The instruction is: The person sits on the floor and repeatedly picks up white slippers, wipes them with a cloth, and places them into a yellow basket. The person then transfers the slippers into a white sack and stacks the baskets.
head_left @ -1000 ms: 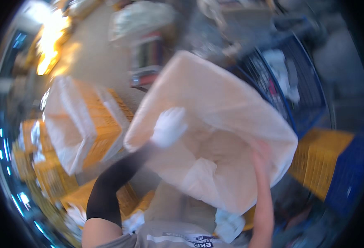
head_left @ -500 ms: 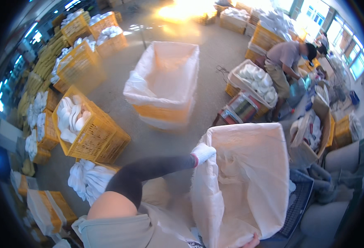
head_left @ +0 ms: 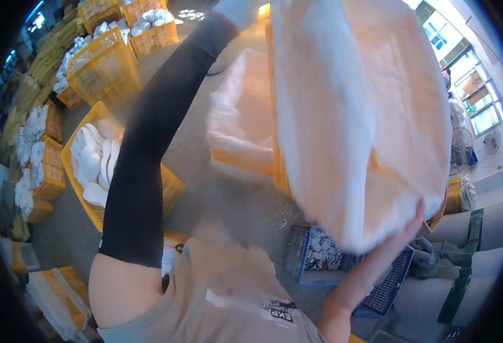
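Note:
A large yellow crate lined with white sheeting (head_left: 320, 103) is raised and tipped in front of me, its liner blurred by motion. My left hand (head_left: 234, 12), in a white glove under a black sleeve, is at its far left side, partly cut off by the upper edge of the view. My bare right hand (head_left: 416, 217) grips its near lower rim, fingers against the sheeting. A second lined crate (head_left: 243, 163) stands on the floor behind, partly covered by the raised one.
On the left, a yellow crate (head_left: 83, 197) holds white shoe-shaped pieces, with several more crates (head_left: 105, 68) behind it. A blue crate (head_left: 320, 277) with scraps lies below the raised one. Large grey rolls (head_left: 485, 246) and a fan (head_left: 491, 142) are at right.
The lined crate has been lifted up and away from me and tipped over. My left arm has stretched far forward, and my right hand has risen with the near rim.

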A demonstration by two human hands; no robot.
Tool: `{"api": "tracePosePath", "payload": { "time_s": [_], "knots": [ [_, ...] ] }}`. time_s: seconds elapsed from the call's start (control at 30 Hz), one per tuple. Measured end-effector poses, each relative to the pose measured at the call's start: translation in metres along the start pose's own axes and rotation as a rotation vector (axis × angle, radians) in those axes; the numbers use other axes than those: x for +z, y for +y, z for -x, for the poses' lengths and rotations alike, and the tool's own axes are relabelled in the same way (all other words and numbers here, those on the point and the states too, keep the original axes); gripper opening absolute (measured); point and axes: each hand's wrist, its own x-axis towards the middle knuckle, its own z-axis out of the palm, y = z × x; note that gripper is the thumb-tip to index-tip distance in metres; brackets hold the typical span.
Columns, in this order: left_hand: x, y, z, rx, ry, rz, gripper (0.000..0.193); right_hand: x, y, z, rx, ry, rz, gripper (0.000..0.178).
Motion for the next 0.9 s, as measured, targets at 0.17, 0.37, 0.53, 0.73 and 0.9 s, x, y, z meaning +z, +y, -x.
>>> {"api": "tracePosePath", "payload": {
  "time_s": [0.17, 0.37, 0.53, 0.73, 0.9],
  "knots": [
    [-0.148, -0.074, 0.135, 0.195, -0.085, -0.831, 0.086, 0.219, 0.161, -0.046, 0.009, -0.108, -0.020, 0.061],
    [-0.214, -0.169, 0.204, -0.426, 0.001, -0.866, 0.101, 0.283, 0.335, -0.031, 0.186, -0.025, -0.333, 0.038],
    [-0.281, -0.203, 0.211, -0.534, -0.077, -0.766, 0.042, 0.283, 0.380, -0.024, 0.099, -0.166, -0.337, 0.055],
    [-0.338, -0.224, 0.177, -0.271, -0.296, -0.993, 0.037, 0.300, 0.403, -0.015, -0.114, 0.255, -0.137, 0.051],
    [-0.335, -0.209, 0.153, -0.387, -0.171, -0.835, 0.044, 0.320, 0.410, -0.008, -0.067, 0.232, -0.228, 0.074]
  ]
}}
